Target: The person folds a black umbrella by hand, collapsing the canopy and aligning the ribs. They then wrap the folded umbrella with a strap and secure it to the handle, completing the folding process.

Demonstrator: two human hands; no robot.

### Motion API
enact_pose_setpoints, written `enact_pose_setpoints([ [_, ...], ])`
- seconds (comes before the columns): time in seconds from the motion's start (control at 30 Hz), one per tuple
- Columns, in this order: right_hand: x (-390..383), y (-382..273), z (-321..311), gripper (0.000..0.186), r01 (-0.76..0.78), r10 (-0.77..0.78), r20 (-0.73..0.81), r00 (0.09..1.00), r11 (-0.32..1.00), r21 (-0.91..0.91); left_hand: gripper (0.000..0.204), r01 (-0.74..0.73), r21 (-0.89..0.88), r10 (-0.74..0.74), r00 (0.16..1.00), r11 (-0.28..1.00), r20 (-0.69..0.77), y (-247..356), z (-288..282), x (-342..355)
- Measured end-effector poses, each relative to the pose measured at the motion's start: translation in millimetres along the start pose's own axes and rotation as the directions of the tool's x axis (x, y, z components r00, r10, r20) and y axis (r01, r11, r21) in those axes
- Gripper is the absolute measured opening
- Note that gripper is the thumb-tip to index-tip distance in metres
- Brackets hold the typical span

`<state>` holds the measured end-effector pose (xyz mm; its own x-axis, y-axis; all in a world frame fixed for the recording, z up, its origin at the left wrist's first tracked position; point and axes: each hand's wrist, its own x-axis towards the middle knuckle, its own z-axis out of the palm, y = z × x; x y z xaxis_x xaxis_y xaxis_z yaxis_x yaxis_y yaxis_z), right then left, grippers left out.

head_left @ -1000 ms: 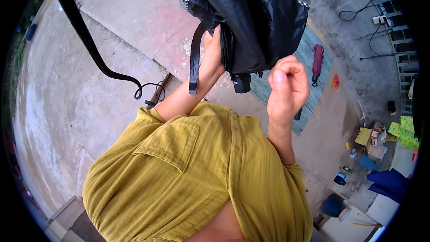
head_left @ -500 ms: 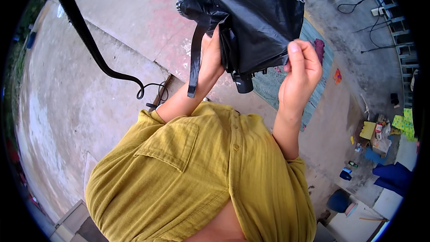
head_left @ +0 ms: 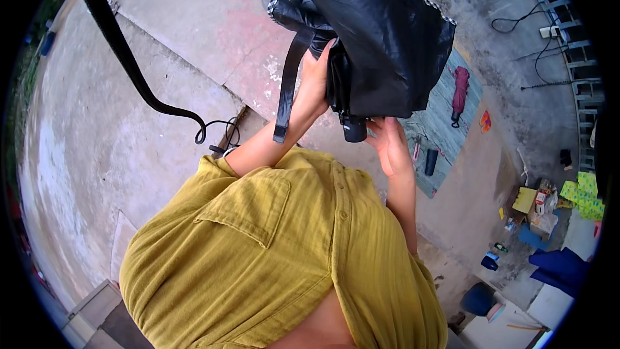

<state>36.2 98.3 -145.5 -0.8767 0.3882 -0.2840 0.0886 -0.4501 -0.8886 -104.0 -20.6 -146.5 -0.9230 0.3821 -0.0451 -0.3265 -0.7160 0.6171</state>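
My left hand (head_left: 314,84) grips the folded umbrella (head_left: 381,45) up at twelve o'clock; my right hand (head_left: 391,145) cups loosely under its handle (head_left: 354,129). The fabric looks light, floppy and slick, so I'd hold the stiff handle.

A grey concrete floor (head_left: 97,155) is seen in even daylight, tinted red (head_left: 213,19) near the top. A green mat (head_left: 445,129) is laid at the right, and cables (head_left: 516,22) are strewn by a metal rack (head_left: 575,45).
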Motion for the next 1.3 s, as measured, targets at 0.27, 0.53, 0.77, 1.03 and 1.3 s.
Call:
enact_pose_setpoints([
  [0.27, 13, -5, 18, 0.025, 0.031, 0.005, 0.241, 0.971, 0.989, -0.145, 0.056, -0.106, 0.33, 0.027, 0.971, 0.938, 0.235, 6, 13, -6],
  [0.53, -27, -63, 22, 0.024, 0.284, -0.281, 0.202, 0.938, 0.292, -0.913, 0.075, 0.063, 0.003, -0.063, 0.995, 0.998, 0.072, -4, -4, 12],
  [0.77, -9, -82, 88, 0.016, 0.626, -0.678, 0.371, 0.634, 0.169, -0.761, 0.051, 0.039, -0.001, -0.038, 0.997, 0.999, 0.067, -3, 9, -1],
  [1.03, 22, -67, 89, 0.01, 0.581, -0.65, 0.418, 0.635, 0.046, -0.813, 0.042, -0.11, 0.058, 0.108, 0.994, 0.992, 0.03, 7, 22, -11],
  [1.3, 9, -64, 88, 0.01, 0.593, -0.705, 0.43, 0.564, -0.017, -0.805, 0.044, -0.02, -0.096, 0.018, 1.0, 0.995, -0.022, 7, 16, -1],
])
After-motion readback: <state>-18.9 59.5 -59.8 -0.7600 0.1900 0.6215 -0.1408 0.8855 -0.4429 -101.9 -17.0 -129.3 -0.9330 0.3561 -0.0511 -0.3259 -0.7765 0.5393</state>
